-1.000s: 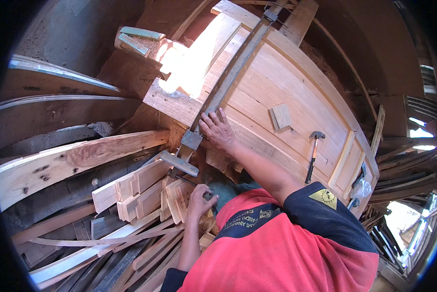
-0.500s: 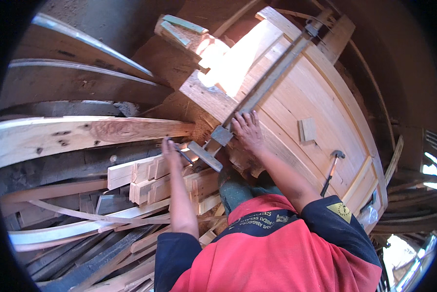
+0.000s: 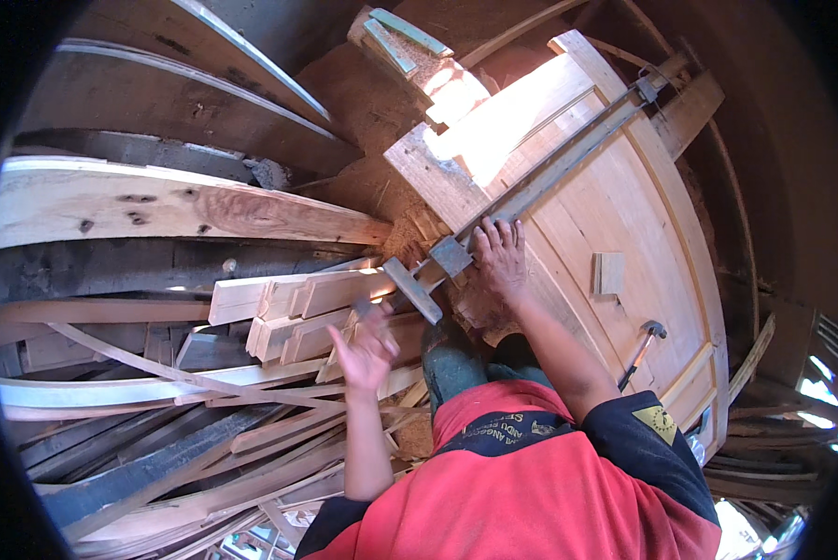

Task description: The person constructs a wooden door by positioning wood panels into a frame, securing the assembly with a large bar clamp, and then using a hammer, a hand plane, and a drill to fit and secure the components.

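Observation:
A long metal bar clamp (image 3: 568, 161) lies across a wooden panelled door (image 3: 645, 219). Its near end carries a square metal block (image 3: 450, 256) and a crosswise metal piece (image 3: 411, 289). My right hand (image 3: 501, 259) rests flat with stretched fingers at the door's edge, beside the block and against the bar. Just short of the crosswise piece, my left hand (image 3: 367, 355) is held up, thumb and fingers apart, somewhat blurred and with nothing seen in it. On the door lie a small square wood piece (image 3: 608, 273) and a hammer (image 3: 641, 355).
Stacked cut boards (image 3: 283, 308) lie left of my left hand. A knotty plank (image 3: 148, 203) and more long timbers fan out on the left. At the far side, a wood block (image 3: 409, 56) with pale green strips stands near the door. Sawdust (image 3: 405, 229) covers ground by the clamp.
My left hand has left the dark handle by the clamp's end, drawn back toward me and opened. My right hand stays by the bar. The whole view has shifted slightly.

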A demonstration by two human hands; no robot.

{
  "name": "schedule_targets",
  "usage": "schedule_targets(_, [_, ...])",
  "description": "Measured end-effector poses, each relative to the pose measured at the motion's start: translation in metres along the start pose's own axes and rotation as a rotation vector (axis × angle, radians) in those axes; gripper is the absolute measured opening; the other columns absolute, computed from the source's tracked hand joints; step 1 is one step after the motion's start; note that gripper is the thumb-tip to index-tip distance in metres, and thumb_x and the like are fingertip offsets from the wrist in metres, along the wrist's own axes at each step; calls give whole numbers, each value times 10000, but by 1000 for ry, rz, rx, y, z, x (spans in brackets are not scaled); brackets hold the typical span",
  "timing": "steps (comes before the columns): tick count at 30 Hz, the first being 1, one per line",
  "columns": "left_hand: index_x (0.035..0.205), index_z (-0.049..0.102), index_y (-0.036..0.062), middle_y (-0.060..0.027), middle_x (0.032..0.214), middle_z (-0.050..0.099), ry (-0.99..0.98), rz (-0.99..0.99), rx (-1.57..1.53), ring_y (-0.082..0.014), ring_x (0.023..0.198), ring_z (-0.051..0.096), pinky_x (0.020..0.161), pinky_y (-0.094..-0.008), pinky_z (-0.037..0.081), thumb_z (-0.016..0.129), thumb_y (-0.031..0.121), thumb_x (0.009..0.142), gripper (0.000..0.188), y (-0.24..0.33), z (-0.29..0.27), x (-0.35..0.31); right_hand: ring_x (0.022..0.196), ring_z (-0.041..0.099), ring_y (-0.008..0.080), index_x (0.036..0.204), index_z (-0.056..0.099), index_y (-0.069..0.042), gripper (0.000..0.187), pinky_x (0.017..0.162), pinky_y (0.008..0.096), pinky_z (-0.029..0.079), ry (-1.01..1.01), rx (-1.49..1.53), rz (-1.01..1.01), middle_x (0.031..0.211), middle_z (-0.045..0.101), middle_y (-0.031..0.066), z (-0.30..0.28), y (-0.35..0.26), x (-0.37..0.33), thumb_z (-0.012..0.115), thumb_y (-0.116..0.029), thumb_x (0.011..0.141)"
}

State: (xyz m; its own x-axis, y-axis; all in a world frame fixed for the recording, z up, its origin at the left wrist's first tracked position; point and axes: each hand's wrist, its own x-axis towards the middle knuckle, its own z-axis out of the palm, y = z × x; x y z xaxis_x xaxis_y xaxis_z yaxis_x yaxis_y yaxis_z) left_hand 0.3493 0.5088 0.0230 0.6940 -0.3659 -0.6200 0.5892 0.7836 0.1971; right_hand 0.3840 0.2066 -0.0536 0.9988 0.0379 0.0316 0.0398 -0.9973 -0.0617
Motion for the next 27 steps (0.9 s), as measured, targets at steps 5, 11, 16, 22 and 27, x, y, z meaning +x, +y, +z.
schedule_targets(5, [1423, 468, 13, -132, 1288, 622, 244, 148, 568, -166, 699, 549, 626, -302, 456, 185, 826, 891, 1012, -8, -118, 99, 1302, 422, 296, 1275, 565, -93, 725, 1165, 583, 217, 57, 34, -43, 1391, 498, 98, 0, -4, 10, 793, -384, 652])
schedule_targets(11, [1472, 433, 128, -207, 1145, 681, 176, -383, 306, -145, 565, 472, 473, -263, 369, 184, 924, 791, 1077, -60, -106, 41, 1298, 422, 301, 1266, 559, -92, 700, 1164, 592, 216, 26, 71, 6, 1384, 496, 97, -2, 2, 5, 779, -391, 672])
schedule_targets(16, [1412, 438, 92, -199, 1330, 596, 112, 106, -317, -145, 593, 451, 542, -252, 362, 254, 860, 854, 967, 1, -11, 10, 1309, 415, 308, 1280, 552, -78, 698, 1174, 571, 209, 41, -47, -74, 1390, 499, 95, 0, -6, 1, 755, -424, 708])
schedule_targets(22, [1294, 525, 36, -154, 1335, 606, 529, 280, 245, -124, 605, 410, 581, -292, 385, 337, 636, 1002, 694, -3, -74, 37, 1312, 410, 316, 1300, 544, -72, 553, 1174, 565, 208, -32, 19, -28, 1395, 496, 103, -15, -7, 10, 644, -359, 838])
schedule_targets(27, [1341, 555, -5, -165, 1285, 634, 463, 502, 825, -253, 1300, 514, 1124, -393, 309, 288, 533, 1049, 668, -7, -98, 74, 1298, 419, 318, 1283, 547, -82, 442, 1175, 562, 204, 2, -47, -52, 1386, 500, 94, -4, -8, 9, 582, -231, 869])
